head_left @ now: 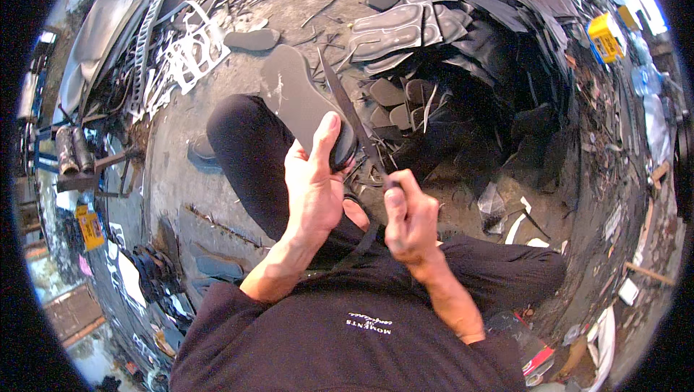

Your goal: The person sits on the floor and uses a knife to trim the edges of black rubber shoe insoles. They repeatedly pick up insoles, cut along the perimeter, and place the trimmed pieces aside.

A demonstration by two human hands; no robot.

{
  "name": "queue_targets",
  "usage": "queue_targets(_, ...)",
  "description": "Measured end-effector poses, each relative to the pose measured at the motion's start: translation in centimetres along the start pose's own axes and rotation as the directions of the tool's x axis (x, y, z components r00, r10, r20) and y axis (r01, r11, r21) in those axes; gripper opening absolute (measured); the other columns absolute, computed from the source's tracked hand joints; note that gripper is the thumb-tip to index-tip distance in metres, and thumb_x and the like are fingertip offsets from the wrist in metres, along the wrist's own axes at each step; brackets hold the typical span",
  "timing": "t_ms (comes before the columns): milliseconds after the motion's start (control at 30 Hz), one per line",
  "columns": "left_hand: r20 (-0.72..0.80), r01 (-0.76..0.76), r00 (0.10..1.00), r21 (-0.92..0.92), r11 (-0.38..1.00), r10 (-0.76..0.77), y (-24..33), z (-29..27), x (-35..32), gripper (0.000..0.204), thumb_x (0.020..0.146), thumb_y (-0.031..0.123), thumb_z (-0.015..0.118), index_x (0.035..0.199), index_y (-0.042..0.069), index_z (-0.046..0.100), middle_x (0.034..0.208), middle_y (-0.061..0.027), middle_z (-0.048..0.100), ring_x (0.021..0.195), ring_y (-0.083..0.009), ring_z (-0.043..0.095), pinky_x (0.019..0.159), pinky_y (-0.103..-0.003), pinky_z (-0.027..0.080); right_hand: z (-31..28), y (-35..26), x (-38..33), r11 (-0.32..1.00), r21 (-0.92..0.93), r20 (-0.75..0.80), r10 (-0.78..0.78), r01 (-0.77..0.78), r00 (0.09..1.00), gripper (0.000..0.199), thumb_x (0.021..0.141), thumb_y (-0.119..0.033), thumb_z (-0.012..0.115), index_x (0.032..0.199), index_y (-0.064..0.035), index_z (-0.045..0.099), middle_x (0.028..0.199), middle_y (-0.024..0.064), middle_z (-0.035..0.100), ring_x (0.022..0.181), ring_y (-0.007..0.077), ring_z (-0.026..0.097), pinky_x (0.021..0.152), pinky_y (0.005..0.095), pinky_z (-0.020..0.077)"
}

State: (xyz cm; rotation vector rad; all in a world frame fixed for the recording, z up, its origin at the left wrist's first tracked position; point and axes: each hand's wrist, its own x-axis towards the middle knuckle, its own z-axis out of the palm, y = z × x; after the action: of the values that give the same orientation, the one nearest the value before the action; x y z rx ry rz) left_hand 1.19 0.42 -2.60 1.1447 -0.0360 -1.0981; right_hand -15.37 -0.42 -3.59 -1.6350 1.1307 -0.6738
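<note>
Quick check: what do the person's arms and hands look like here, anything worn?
Both forearms are bare. The left hand and right hand wear no gloves, and no watch or ring is visible. The sleeves of a dark top with small white print on the chest end above the elbows.

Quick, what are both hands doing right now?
Left hand: closed on the grey shoe sole.
Right hand: closed on the long knife.
</note>
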Motion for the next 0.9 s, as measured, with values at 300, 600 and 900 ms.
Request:
queue_targets(300,0.024,-0.001,1.000,-0.077,0.997,0.003,-0.7,-1.2,0.0,0.022,0.106,0.025,0.069,0.123,0.011,0.069,0.117,0.0016,0.074,0.103,-0.0121,0.071,0.090,-0.033,0.059,1.4,3.3,-3.8,0.995,-0.065,0.012,0.070,-0.069,0.997,0.036,0.110,-0.037,0.051,0.103,-0.0033,0.060,0.065,0.0134,0.056,0.058,0.0272,0.059,0.056,0.0416,0.0446)
queue_targets(600,0.006,0.062,0.998,-0.017,0.998,-0.062,-0.3,-4.2,-2.5,0.024,0.098,0.020,0.079,0.115,0.006,0.069,0.104,-0.0017,0.073,0.086,-0.0096,0.069,0.070,-0.026,0.059,0.8,-1.2,1.8,0.990,0.036,0.324,0.114,-0.133,0.939,0.047,0.113,-0.044,0.049,0.108,-0.0010,0.066,0.078,0.0223,0.068,0.070,0.0401,0.069,0.068,0.0490,0.0523)
queue_targets(900,0.238,-0.326,0.943,0.793,0.515,0.231,-0.5,-4.6,-2.4,0.037,0.087,-0.004,0.071,0.120,0.002,0.055,0.104,-0.0142,0.067,0.102,-0.0254,0.069,0.090,-0.041,0.056,1.5,0.9,4.3,0.836,0.535,0.045,0.113,-0.120,0.993,0.050,0.112,-0.049,0.053,0.124,-0.0011,0.063,0.089,0.0051,0.064,0.054,0.0059,0.048,0.046,0.0226,0.0343)
